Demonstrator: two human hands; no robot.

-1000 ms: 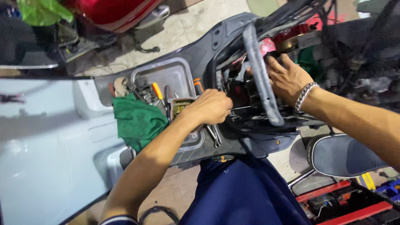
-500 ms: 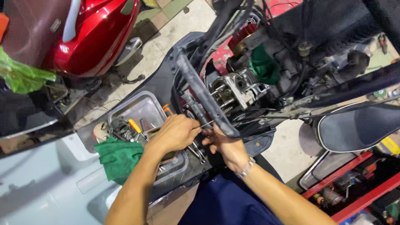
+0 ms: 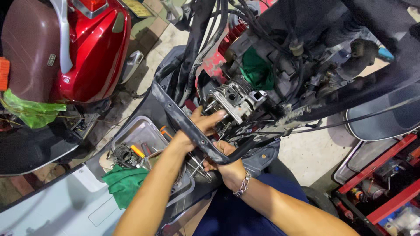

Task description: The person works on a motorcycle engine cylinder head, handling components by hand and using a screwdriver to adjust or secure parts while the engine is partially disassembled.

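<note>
Hands first, as seen from the head camera: the left hand [image 3: 199,129] reaches up to the bare engine cylinder [image 3: 232,99] of a stripped scooter, its fingers stretched nearly straight, the tips resting on the ribbed metal of the cylinder rather than closed around anything. A dark curved frame bar [image 3: 183,120] runs slantwise just in front of the cylinder and crosses over this hand's knuckles. The right hand [image 3: 225,164] sits just below the cylinder, under the bend of that same bar, wrist wearing a chain bracelet [image 3: 241,185]. Its fingers are curled in towards the underside of the bar, but the bar hides them, so I cannot tell whether they grip something or only press there.

Below and to the left of the cylinder lies a shallow metal tray [image 3: 140,131] holding loose tools, one with an orange handle [image 3: 138,151], and a coil of black cable. A green rag [image 3: 124,183] hangs over the tray's near edge, further down-left from the cylinder. A second green rag [image 3: 256,72] is stuffed into the engine just above and to the right of the cylinder. Far to the left of the cylinder stands a red scooter [image 3: 94,48]. Down to the right of it, red tool shelving [image 3: 385,192] lines the floor.
</note>
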